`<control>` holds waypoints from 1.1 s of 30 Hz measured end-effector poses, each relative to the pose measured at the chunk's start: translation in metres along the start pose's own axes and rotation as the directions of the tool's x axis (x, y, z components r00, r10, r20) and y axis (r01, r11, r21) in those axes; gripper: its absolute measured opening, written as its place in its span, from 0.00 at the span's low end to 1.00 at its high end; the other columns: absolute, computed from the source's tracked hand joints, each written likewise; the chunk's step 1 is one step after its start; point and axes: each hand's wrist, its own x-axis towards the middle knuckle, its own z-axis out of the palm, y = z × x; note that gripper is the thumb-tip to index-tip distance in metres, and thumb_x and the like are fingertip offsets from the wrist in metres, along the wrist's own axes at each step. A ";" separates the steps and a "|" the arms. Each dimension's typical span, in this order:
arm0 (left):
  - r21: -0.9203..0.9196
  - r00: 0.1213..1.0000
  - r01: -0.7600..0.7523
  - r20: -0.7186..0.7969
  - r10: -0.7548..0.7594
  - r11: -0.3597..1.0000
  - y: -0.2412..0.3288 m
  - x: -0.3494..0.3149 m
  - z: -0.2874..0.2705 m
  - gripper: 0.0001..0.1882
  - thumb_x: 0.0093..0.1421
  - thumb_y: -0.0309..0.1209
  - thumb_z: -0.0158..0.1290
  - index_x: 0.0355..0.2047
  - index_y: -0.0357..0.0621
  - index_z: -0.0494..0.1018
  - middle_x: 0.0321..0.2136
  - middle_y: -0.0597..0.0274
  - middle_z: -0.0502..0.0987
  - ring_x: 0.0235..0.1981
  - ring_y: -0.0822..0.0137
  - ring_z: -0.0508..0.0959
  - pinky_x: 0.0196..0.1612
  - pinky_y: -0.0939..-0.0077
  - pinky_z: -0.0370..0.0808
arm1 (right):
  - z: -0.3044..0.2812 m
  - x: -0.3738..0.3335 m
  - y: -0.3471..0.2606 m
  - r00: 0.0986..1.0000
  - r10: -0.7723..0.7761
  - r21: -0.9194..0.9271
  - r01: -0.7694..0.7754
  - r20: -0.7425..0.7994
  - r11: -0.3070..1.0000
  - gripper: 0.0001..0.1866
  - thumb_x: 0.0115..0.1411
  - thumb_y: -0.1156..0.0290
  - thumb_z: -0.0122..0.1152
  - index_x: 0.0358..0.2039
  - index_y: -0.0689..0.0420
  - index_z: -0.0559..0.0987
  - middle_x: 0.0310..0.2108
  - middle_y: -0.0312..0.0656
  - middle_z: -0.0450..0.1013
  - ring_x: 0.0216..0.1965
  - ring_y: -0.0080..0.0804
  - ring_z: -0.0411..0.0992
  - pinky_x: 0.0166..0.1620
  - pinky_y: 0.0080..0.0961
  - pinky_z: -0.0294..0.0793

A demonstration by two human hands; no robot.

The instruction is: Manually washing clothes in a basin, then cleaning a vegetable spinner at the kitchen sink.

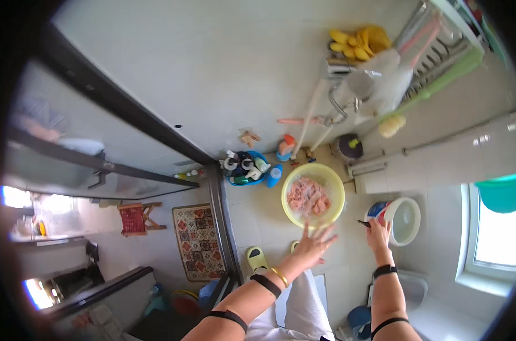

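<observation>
My left hand (312, 248) is open, fingers spread, just in front of the pale yellow basin (284, 211). In the basin lies crumpled pink cloth (309, 196), wet-looking, with a little suds or water around it. My right hand (378, 234) is closed on a small dark object (364, 223), whose kind I cannot make out, beside a white bucket (415, 223) with a red and blue patch on its side. The palm side of my right hand is hidden. A gold bangle and black bands circle my left arm; black bands are on the right.
A blue basket (252, 181) of bottles and a blue bottle (274, 175) stand left of the basin. Yellow gloves (360, 44) hang on the wall above. At left are a dark door frame (219, 210), a patterned mat (200, 243) and a folding stool (136, 219).
</observation>
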 end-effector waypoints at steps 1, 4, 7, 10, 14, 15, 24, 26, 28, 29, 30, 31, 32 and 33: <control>0.268 0.994 -0.073 0.097 0.048 0.961 0.003 -0.002 -0.008 0.33 0.59 0.44 0.52 0.62 0.50 0.58 0.63 0.54 0.54 0.64 0.59 0.56 0.64 0.54 0.51 | 0.001 0.002 0.005 0.979 0.194 0.385 -0.204 0.064 0.900 0.13 0.59 0.61 0.55 0.37 0.58 0.74 0.35 0.51 0.74 0.41 0.51 0.72 0.47 0.39 0.70; -0.019 0.986 0.157 -0.045 -0.158 0.987 0.003 -0.017 -0.013 0.30 0.58 0.43 0.53 0.60 0.51 0.61 0.62 0.58 0.58 0.62 0.59 0.59 0.63 0.48 0.53 | -0.008 0.016 0.011 0.965 0.147 0.699 -0.258 0.216 0.667 0.13 0.59 0.63 0.55 0.36 0.59 0.75 0.33 0.53 0.72 0.37 0.54 0.69 0.41 0.40 0.69; 0.027 0.958 0.283 -0.061 -0.281 0.959 0.014 -0.048 -0.047 0.26 0.58 0.41 0.53 0.56 0.50 0.64 0.60 0.59 0.60 0.60 0.59 0.63 0.61 0.45 0.55 | -0.010 0.018 0.018 0.989 -0.072 0.532 -0.007 0.127 0.847 0.11 0.58 0.65 0.56 0.33 0.61 0.74 0.29 0.51 0.70 0.33 0.56 0.67 0.40 0.42 0.68; -0.029 0.918 0.377 -0.122 -0.377 0.926 0.022 -0.089 -0.085 0.24 0.59 0.40 0.51 0.54 0.49 0.66 0.57 0.58 0.65 0.58 0.59 0.65 0.62 0.44 0.54 | -0.009 0.033 0.016 0.962 -0.152 0.592 -0.011 0.225 0.806 0.09 0.56 0.68 0.57 0.33 0.60 0.75 0.29 0.52 0.71 0.32 0.50 0.69 0.37 0.42 0.68; -0.138 0.789 0.511 -0.315 -0.527 0.848 0.014 -0.150 -0.124 0.21 0.60 0.41 0.49 0.53 0.51 0.67 0.50 0.60 0.72 0.55 0.61 0.69 0.62 0.43 0.53 | -0.054 0.066 -0.038 0.939 -0.299 0.569 0.155 0.169 0.807 0.10 0.55 0.68 0.57 0.34 0.60 0.77 0.29 0.54 0.73 0.31 0.52 0.72 0.34 0.42 0.69; -0.151 0.766 0.523 -0.348 -0.540 0.839 0.006 -0.167 -0.133 0.21 0.60 0.41 0.49 0.53 0.51 0.67 0.50 0.60 0.72 0.55 0.61 0.69 0.62 0.43 0.53 | -0.065 0.080 -0.058 0.931 -0.333 0.564 0.197 0.149 0.802 0.10 0.55 0.68 0.57 0.34 0.60 0.77 0.29 0.54 0.73 0.31 0.52 0.72 0.34 0.42 0.69; -0.332 0.328 0.786 -0.491 -0.807 0.521 -0.039 -0.299 -0.160 0.19 0.59 0.43 0.50 0.48 0.50 0.71 0.42 0.58 0.75 0.46 0.57 0.75 0.58 0.46 0.57 | -0.144 0.182 -0.254 0.774 -0.608 0.709 0.328 0.177 0.624 0.15 0.56 0.64 0.58 0.40 0.60 0.77 0.29 0.48 0.76 0.30 0.35 0.74 0.37 0.29 0.72; -0.340 0.230 0.852 -0.443 -0.867 0.399 -0.042 -0.326 -0.166 0.19 0.59 0.43 0.50 0.48 0.50 0.71 0.41 0.58 0.76 0.46 0.57 0.75 0.55 0.47 0.60 | -0.144 0.207 -0.291 0.703 -0.693 0.728 0.391 0.159 0.563 0.16 0.56 0.63 0.57 0.40 0.60 0.77 0.28 0.47 0.76 0.29 0.34 0.74 0.36 0.29 0.72; -0.379 0.134 0.877 -0.400 -0.907 0.296 -0.036 -0.349 -0.176 0.19 0.59 0.43 0.50 0.48 0.50 0.71 0.40 0.58 0.76 0.45 0.57 0.75 0.54 0.48 0.61 | -0.168 0.218 -0.339 0.592 -0.773 0.729 0.424 0.226 0.538 0.15 0.57 0.63 0.57 0.40 0.60 0.77 0.28 0.45 0.76 0.29 0.33 0.73 0.36 0.29 0.71; -0.420 0.048 0.879 -0.389 -0.920 0.224 -0.034 -0.358 -0.180 0.19 0.59 0.44 0.50 0.47 0.49 0.71 0.40 0.58 0.77 0.45 0.57 0.75 0.53 0.49 0.62 | -0.154 0.233 -0.358 0.559 -0.817 0.737 0.490 0.143 0.465 0.16 0.57 0.62 0.57 0.41 0.60 0.77 0.30 0.45 0.76 0.32 0.33 0.74 0.37 0.29 0.71; -0.460 -0.037 0.876 -0.362 -0.932 0.144 -0.031 -0.367 -0.180 0.19 0.59 0.44 0.50 0.47 0.49 0.72 0.39 0.58 0.77 0.45 0.57 0.75 0.52 0.51 0.63 | -0.148 0.243 -0.379 0.519 -0.837 0.721 0.514 0.171 0.465 0.17 0.56 0.62 0.58 0.41 0.60 0.77 0.32 0.49 0.76 0.34 0.41 0.74 0.39 0.33 0.71; -0.480 -0.063 0.869 -0.351 -0.934 0.122 -0.030 -0.374 -0.179 0.19 0.59 0.44 0.50 0.47 0.49 0.72 0.39 0.58 0.77 0.45 0.57 0.75 0.52 0.51 0.63 | -0.143 0.254 -0.398 0.480 -0.855 0.703 0.538 0.198 0.465 0.18 0.55 0.61 0.59 0.40 0.61 0.77 0.34 0.52 0.75 0.37 0.49 0.73 0.41 0.37 0.71; -0.567 -0.160 0.821 -0.347 -0.924 0.071 -0.026 -0.383 -0.174 0.19 0.59 0.45 0.50 0.46 0.49 0.72 0.39 0.58 0.77 0.45 0.57 0.75 0.51 0.54 0.65 | -0.156 0.252 -0.422 0.440 -0.873 0.701 0.554 0.211 0.449 0.18 0.55 0.61 0.59 0.40 0.61 0.77 0.34 0.52 0.75 0.37 0.49 0.73 0.41 0.37 0.71; -0.648 -0.255 0.762 -0.334 -0.907 0.024 -0.021 -0.391 -0.169 0.20 0.59 0.45 0.51 0.46 0.48 0.73 0.39 0.57 0.77 0.45 0.57 0.75 0.50 0.56 0.66 | -0.169 0.247 -0.447 0.379 -0.899 0.704 0.577 0.217 0.414 0.18 0.55 0.61 0.59 0.40 0.61 0.78 0.35 0.52 0.75 0.38 0.51 0.73 0.42 0.38 0.71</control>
